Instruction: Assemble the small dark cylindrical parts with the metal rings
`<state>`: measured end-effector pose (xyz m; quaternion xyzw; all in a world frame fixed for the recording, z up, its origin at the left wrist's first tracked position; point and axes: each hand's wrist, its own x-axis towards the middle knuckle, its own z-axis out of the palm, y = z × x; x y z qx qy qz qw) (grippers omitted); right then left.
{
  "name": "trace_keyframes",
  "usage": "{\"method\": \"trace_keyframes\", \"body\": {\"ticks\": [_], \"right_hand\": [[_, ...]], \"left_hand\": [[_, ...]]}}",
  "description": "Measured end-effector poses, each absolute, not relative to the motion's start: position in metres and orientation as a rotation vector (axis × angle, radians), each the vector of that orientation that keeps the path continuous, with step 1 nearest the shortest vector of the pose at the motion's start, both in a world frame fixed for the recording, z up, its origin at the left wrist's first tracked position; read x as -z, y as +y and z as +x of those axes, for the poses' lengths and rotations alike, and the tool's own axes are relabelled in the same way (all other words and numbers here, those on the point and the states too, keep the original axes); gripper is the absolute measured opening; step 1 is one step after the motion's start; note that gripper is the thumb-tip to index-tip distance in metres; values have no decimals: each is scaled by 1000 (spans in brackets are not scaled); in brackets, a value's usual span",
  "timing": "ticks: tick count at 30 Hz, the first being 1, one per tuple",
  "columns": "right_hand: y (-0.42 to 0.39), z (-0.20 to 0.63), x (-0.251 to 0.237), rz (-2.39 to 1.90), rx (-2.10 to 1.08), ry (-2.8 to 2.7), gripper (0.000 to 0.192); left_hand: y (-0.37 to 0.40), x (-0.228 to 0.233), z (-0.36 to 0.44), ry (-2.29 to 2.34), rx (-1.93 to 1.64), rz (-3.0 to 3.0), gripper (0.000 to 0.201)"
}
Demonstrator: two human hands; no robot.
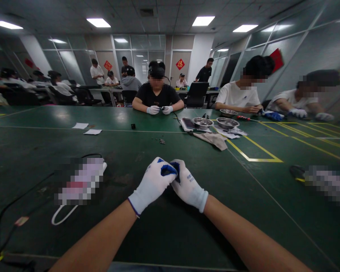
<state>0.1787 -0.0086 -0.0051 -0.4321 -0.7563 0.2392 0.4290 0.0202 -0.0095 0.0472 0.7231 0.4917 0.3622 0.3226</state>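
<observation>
Both gloved hands meet above the near part of the green table (170, 234): the left hand (153, 185) and the right hand (188, 187) have their blue-tipped fingers (166, 168) pinched together on a small dark part (170, 172) held between them. The part is almost wholly hidden by the fingertips, so its long axis and the way it points cannot be told. A black cable (19, 196) lies to the left, metal bowls (215, 122) and a grey cloth (212, 139) well beyond, and a person in black (157, 94) sits opposite.

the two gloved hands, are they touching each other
Touching. The head view shows the left hand and right hand pressed together at the fingertips, no gap between the gloves, above the green table.
</observation>
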Motion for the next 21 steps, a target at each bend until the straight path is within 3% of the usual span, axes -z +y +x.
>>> {"method": "trace_keyframes", "body": {"ticks": [4, 7, 15, 21], "right_hand": [[-9, 177, 7, -995, -618, -1818, 60], [-9, 176, 10, -963, -643, -1751, 73], [-3, 182, 21, -1014, -489, -1659, 98], [1, 179, 21, -986, -510, -1670, 94]], "left_hand": [[-8, -46, 23, 1295, -1003, 1823, 23], [-8, -45, 24, 1146, -1030, 1768, 21], [-10, -41, 26, 1027, -1002, 1800, 44], [-4, -30, 24, 1014, -1029, 1770, 39]]}}
